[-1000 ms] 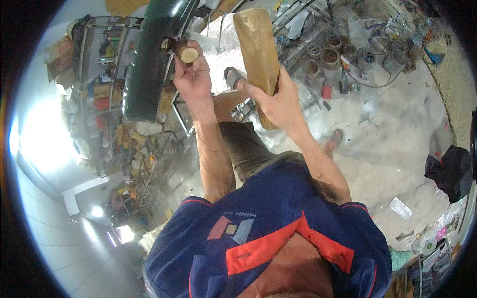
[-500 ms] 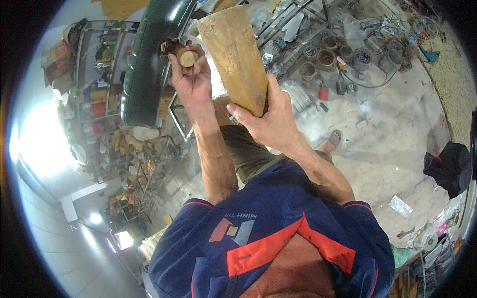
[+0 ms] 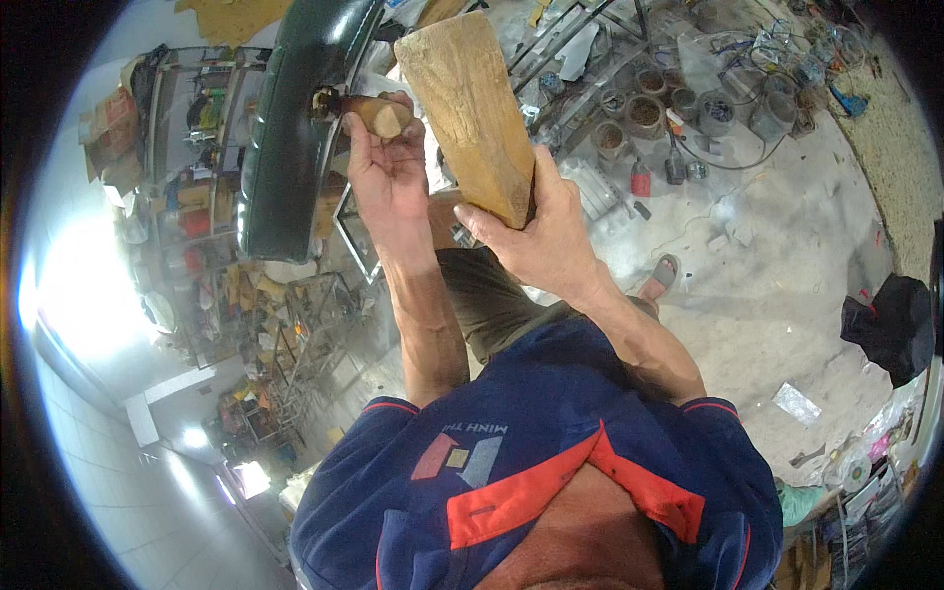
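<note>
My left hand (image 3: 390, 182) is closed around a round wooden handle (image 3: 379, 115) with a pale end. At its far end is a dark, brassy fitting (image 3: 324, 102), close against a dark green padded leather piece (image 3: 280, 177); whether they touch I cannot tell. The handle lies almost level, and any working tip is hidden. In my right hand (image 3: 546, 236) is a thick, worn wooden block (image 3: 462, 113), gripped at its near end. The block's broad far end is raised to the right of the handle, apart from it.
Metal frame bars (image 3: 556, 54) stand beyond the block. Several jars of small parts (image 3: 644, 115) are on the floor at the right, near a red bottle (image 3: 640, 180) and cables. Cluttered shelving (image 3: 197, 147) lines the left. A black cloth item (image 3: 890, 329) lies at the far right.
The wooden handle has tilted over so more of its side shows, its pale end swinging right. My left hand has shifted slightly right and turned; the block has moved only slightly.
</note>
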The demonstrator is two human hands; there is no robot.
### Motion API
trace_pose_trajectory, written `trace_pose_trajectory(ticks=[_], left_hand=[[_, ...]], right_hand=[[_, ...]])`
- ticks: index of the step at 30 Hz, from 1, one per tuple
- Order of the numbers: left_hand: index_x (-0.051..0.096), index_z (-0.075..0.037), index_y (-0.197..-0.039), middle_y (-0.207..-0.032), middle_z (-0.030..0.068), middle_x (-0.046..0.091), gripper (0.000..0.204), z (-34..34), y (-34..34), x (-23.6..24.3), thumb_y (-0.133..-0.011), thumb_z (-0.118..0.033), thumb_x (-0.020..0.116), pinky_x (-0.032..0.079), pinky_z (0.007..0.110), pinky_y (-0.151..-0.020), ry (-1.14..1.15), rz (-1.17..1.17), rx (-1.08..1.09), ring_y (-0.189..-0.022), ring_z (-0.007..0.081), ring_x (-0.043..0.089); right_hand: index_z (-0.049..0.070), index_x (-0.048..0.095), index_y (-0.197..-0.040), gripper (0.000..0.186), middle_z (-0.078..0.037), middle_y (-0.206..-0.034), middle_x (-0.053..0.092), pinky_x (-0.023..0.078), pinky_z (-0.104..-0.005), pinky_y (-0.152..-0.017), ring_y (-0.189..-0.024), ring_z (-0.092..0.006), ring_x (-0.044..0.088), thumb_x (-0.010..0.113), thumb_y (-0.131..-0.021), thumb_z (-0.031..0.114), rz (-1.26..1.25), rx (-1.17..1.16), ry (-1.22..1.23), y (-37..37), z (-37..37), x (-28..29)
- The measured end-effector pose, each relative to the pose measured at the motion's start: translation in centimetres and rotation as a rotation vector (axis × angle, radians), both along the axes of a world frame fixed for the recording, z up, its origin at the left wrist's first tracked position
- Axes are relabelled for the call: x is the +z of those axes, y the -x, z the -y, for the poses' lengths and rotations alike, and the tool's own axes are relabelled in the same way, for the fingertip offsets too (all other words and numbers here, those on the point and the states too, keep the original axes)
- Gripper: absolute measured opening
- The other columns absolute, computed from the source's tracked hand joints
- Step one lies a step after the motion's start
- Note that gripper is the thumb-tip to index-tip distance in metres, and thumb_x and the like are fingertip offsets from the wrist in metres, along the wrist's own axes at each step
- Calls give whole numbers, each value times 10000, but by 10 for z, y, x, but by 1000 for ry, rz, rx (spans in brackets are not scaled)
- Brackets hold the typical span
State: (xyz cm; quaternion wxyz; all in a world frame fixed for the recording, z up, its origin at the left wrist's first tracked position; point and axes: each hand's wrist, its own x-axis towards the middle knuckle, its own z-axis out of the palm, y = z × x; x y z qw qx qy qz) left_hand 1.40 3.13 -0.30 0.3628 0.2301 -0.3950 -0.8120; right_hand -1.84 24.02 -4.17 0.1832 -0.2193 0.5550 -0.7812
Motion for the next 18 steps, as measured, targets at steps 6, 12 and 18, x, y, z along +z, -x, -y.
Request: trace_pose_trajectory(ticks=[6,12,18], left_hand=[[598,-1,-1363,-1312,201,651,375,28,7,-15,-1086,-251,634,531,437,-919,-105,-353,-266,-1217,325,590],[579,40,-1376,-1332,199,621,449,25,11,-8,-1008,-172,725,505,431,-955,-431,-616,-350,-1239,319,542],[601,-16,-1412,-1474,190,616,422,58,0,-25,-1059,-235,674,451,550,-1168,-265,-377,-278,-1398,353,543]], right_hand=[[-56,569,-1215,515,-221,-952,770,604,-416,-778,-907,-272,787,879,-852,136,-15,-2,-26,2,3,-3],[-54,560,-1207,516,-221,-942,768,603,-401,-746,-890,-273,794,883,-850,133,-32,19,-32,3,0,0],[-40,523,-1169,535,-206,-900,753,602,-393,-692,-846,-306,803,901,-839,148,-196,-83,65,-7,17,4]])
